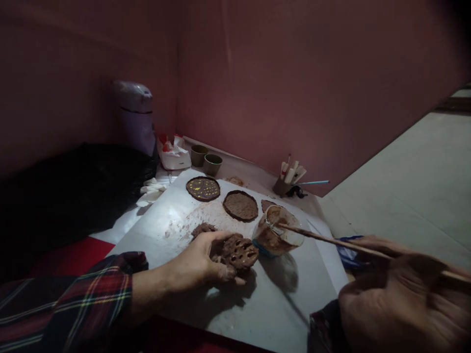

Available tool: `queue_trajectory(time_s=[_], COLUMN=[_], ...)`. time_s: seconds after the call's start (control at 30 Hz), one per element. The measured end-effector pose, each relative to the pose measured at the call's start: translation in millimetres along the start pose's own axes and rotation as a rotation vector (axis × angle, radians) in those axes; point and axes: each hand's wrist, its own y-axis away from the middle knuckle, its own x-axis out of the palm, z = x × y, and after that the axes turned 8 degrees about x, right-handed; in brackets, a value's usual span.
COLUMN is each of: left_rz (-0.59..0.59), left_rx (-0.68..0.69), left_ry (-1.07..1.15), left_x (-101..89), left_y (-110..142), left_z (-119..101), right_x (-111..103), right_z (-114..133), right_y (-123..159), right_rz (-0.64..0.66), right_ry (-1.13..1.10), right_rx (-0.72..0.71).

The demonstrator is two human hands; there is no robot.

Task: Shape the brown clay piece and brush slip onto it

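Left hand [198, 260] gripping clay [240, 253] over surface [312, 282], toward near edge; right hand [401, 296], well apart, clasping stick [331, 239], tip reaching into cup [270, 239] standing near surface's right edge.

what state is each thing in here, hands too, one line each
Left hand, closed around the brown lump
Brown lump, pitted with holes
Right hand, gripping the stick
Stick, one end inside the clear cup
Clear cup, open, smeared brown
Dotted disc, yellow-marked, lying flat
Plain disc, undotted, lying flat
Green cups, both open, upright
White sheet, partly smeared brown
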Motion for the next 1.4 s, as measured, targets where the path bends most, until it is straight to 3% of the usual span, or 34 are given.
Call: queue_trajectory(time_s=[0.03,0.07,0.17,0.23,0.3,0.4,0.5,0.6,0.8,0.93,1.1,1.4], left_rz=[0.006,0.01,0.021,0.026,0.031,0.043,0.037,0.026,0.047,0.039,0.033,-0.007], left_rx=[-0.002,-0.003,-0.003,-0.003,-0.006,-0.007,-0.011,-0.002,0.02,0.017,0.024,0.033], left_ry=[0.007,0.011,0.006,0.005,0.019,0.036,0.022,-0.005,-0.037,-0.046,-0.034,-0.053], left_x=[-0.5,-1.0,-2.0,-2.1,-2.1,-1.6,-0.4,0.7,0.3,0.3,-0.6,-4.1], left_y=[-0.1,-0.2,-0.3,-0.2,0.1,0.8,1.1,1.0,0.6,0.9,0.7,-0.9], left_z=[0.1,0.3,0.4,0.1,-0.3,-0.6,-0.6,-0.4,-0.1,-0.7,-0.4,3.6], right_x=[-0.5,-1.2,-3.3,-3.4,-2.0,0.7,0.8,-1.2,-4.1,-7.6,-8.7,-19.1], right_z=[-5.5,-11.8,-29.4,-36.3,-38.7,-37.0,-31.0,-19.8,2.8,9.1,15.8,14.0], right_y=[-2.4,-4.7,-10.4,-12.9,-15.2,-19.8,-23.2,-17.9,12.4,21.6,21.4,20.4], right_rz=[-0.064,-0.018,0.329,0.404,0.355,0.18,0.038,0.11,0.402,0.436,0.46,0.727], right_ry=[0.066,0.165,0.321,0.265,0.164,-0.051,-0.222,-0.28,-0.3,-0.182,-0.189,-0.024], right_rx=[-0.019,-0.032,-0.012,0.103,0.236,0.415,0.459,0.396,0.01,-0.053,-0.144,-0.219])
